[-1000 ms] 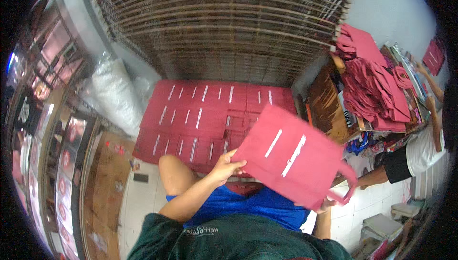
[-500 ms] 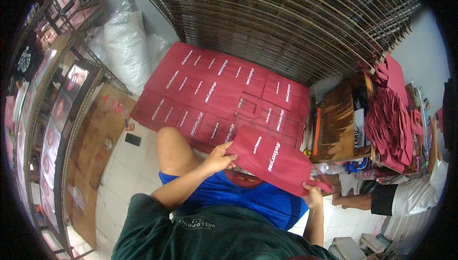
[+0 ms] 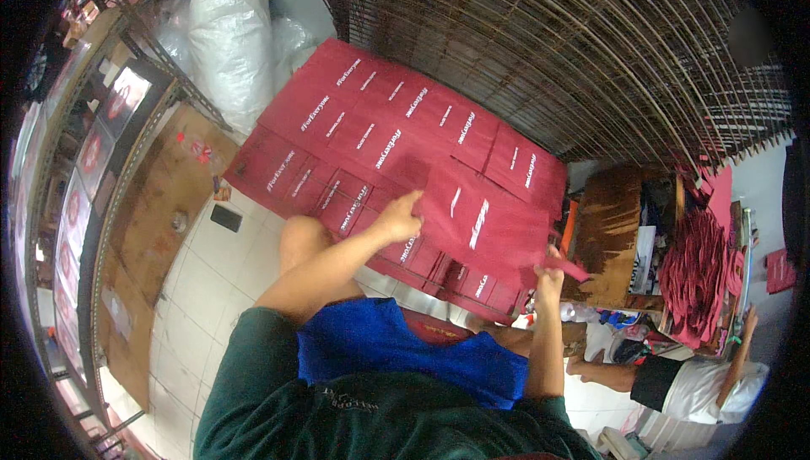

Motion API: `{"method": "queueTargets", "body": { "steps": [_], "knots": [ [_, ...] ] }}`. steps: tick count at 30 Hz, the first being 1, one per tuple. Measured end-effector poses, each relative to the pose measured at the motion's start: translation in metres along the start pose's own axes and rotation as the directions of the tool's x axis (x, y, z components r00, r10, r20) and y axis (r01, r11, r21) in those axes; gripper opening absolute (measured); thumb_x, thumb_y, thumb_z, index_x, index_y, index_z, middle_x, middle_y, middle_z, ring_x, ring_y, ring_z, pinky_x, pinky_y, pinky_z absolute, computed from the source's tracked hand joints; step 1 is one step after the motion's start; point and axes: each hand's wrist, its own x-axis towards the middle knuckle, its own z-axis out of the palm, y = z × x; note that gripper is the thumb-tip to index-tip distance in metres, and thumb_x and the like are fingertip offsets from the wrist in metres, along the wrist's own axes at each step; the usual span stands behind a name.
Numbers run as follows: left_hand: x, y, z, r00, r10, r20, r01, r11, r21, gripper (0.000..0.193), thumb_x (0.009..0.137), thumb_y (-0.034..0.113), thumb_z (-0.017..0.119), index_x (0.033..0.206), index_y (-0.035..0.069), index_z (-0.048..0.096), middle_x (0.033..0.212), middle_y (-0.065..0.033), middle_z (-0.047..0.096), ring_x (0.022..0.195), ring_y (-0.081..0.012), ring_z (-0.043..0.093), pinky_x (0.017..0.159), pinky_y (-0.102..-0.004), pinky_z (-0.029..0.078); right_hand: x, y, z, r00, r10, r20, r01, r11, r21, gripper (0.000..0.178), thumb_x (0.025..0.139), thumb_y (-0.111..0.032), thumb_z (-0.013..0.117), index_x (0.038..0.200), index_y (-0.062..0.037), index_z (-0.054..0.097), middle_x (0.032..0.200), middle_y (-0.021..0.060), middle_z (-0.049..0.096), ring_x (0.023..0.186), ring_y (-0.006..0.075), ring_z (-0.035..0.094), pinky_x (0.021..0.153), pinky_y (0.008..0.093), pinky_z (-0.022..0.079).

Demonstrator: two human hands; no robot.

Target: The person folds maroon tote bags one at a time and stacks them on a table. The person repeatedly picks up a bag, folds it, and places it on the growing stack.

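A dark red fabric bag [image 3: 510, 228] with white printing is stretched between my two hands, low over rows of similar printed pieces. My left hand [image 3: 401, 217] pinches its left edge. At the near right corner, beside a short strap, my right hand [image 3: 550, 270] grips the bag; these fingers are somewhat blurred. Under and around it, flat dark red printed pieces [image 3: 325, 156] lie in overlapping rows across a wide surface, and the held bag covers part of them.
A large wire rack [image 3: 523, 47] rises behind the rows. White plastic-wrapped sacks [image 3: 232, 47] stand at the far left, near a metal shelf [image 3: 126, 182]. A phone [image 3: 225, 218] lies on the tiled floor. To the right are a pile of red fabric [image 3: 696, 274] and another person [image 3: 675, 384].
Both hands have moved forward with the bag, from above my lap to over the rows of printed pieces. My head view has shifted too.
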Motion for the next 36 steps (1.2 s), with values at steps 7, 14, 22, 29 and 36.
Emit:
{"method": "queueTargets", "body": {
  "steps": [7,14,22,29,36],
  "knots": [
    [0.100,-0.061,-0.015,0.915,-0.061,-0.398,0.111,0.989,0.102,0.043,0.072,0.014,0.059,0.113,0.004,0.054,0.103,-0.0226,0.061,0.100,-0.0374,0.057,0.086,-0.0423,0.045,0.095,0.080,0.076,0.983,0.067,-0.172,-0.043,0.990,0.137,0.044,0.072,0.013,0.049,0.112,-0.0056,0.054,0.095,0.0027,0.055,0.084,0.0123,0.053,0.074,0.0254,0.043],
    [0.136,-0.126,-0.008,0.802,-0.133,-0.582,0.232,0.968,0.099,0.041,0.071,0.015,0.064,0.109,0.003,0.057,0.096,-0.0239,0.062,0.096,-0.0371,0.059,0.084,-0.0417,0.047,0.128,0.156,0.109,0.928,0.288,-0.235,-0.244,0.949,0.199,0.040,0.072,0.010,0.052,0.109,-0.0059,0.058,0.072,-0.0023,0.051,0.060,0.0086,0.046,0.055,0.0234,0.040],
    [0.151,-0.154,-0.001,0.750,-0.238,-0.618,0.276,0.961,-0.036,0.040,0.069,0.016,0.069,0.105,0.003,0.058,0.101,-0.0235,0.061,0.099,-0.0365,0.058,0.087,-0.0406,0.046,0.125,0.152,0.121,0.941,0.201,-0.272,-0.197,0.980,0.043,0.039,0.074,0.011,0.054,0.110,-0.0042,0.059,0.074,-0.0026,0.050,0.065,0.0064,0.046,0.060,0.0212,0.039],
    [0.146,-0.145,-0.003,0.716,-0.297,-0.631,0.350,0.936,-0.043,0.046,0.070,0.016,0.069,0.111,0.008,0.050,0.100,-0.0221,0.062,0.100,-0.0376,0.057,0.087,-0.0417,0.044,0.141,0.181,0.107,0.945,0.261,-0.195,-0.248,0.965,0.089,0.041,0.077,0.005,0.054,0.115,-0.0095,0.057,0.073,-0.0065,0.049,0.057,0.0032,0.038,0.051,0.0196,0.030],
    [0.148,-0.153,-0.001,0.702,-0.285,-0.653,0.348,0.937,-0.034,0.045,0.069,0.014,0.066,0.109,0.010,0.045,0.096,-0.0212,0.062,0.097,-0.0394,0.057,0.085,-0.0435,0.044,0.147,0.186,0.110,0.946,0.216,-0.241,-0.194,0.974,0.113,0.039,0.079,0.001,0.057,0.116,-0.0105,0.057,0.070,-0.0074,0.050,0.053,0.0036,0.039,0.046,0.0212,0.031]
  ]
}}
